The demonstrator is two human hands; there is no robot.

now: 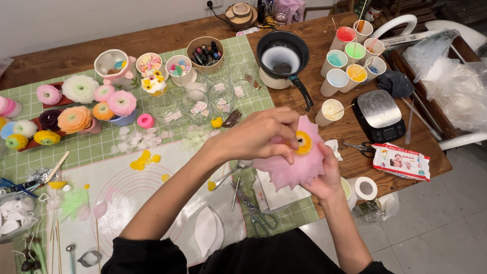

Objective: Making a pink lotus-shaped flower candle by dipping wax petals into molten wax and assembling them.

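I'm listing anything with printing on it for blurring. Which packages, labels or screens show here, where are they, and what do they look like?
Wipes pack: right table edge, flat soft rectangle, white with red band and a small picture.
Scale: above the pack, black, steel plate, dark screen strip in front.
Long box: top right, narrow, white, printed side.
Small bottles: in a round brown tub, top centre, dark with coloured labels, too small to tell more.

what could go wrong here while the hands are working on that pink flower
The left hand pinches at the yellow centre of the pink flower, which the right hand cups; the thin petals might crease or tear. Scissors lie open-side up near the forearms and could get knocked or nick a sleeve.
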